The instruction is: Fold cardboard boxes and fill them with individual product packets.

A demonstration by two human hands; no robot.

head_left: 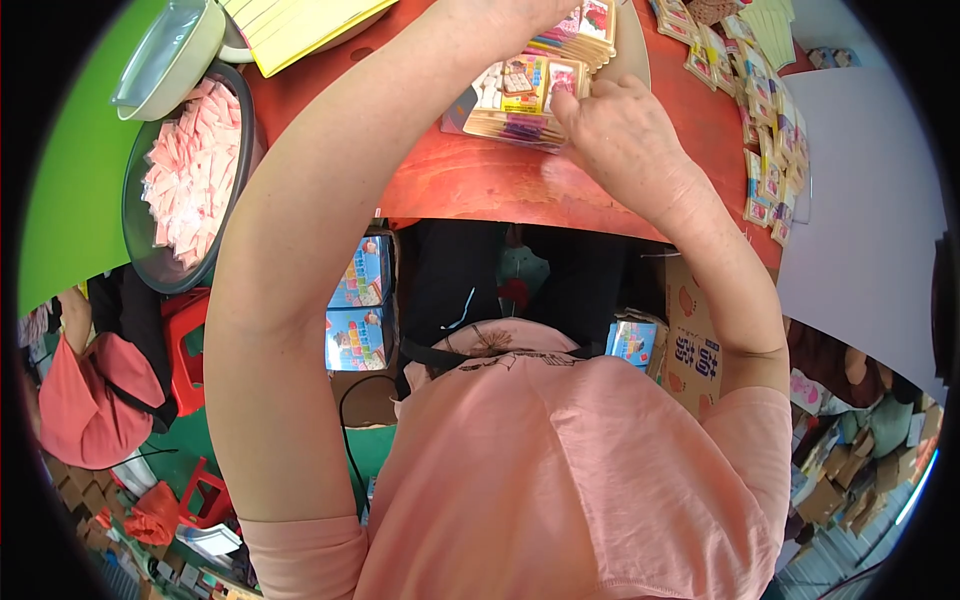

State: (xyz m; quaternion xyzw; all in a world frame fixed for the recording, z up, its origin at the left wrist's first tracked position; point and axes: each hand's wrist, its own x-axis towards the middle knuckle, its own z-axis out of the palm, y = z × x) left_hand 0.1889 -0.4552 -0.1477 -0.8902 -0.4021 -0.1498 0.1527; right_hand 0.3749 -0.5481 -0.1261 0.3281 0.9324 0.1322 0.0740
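Two stacks of small, flat, colourful printed packs lie at the top middle of the red table. The nearer stack (520, 85) has pale layered edges; the farther stack (598, 22) is partly cut off by the upper edge. My right hand (625, 135) is closed at the right end of the nearer stack, its fingers curled and a fingertip pressed against the packs. My left hand (540, 12) reaches over to the farther stack; its fingers run out of the picture, so its grip is hidden.
A dark tub (238, 130) of pink sachets stands at the left, beside a pale basin (165, 60). Yellow sheets (300, 25) lie at the back. More printed packs (768, 130) are heaped at the right. Blue boxes (358, 338) sit below the red table (450, 185).
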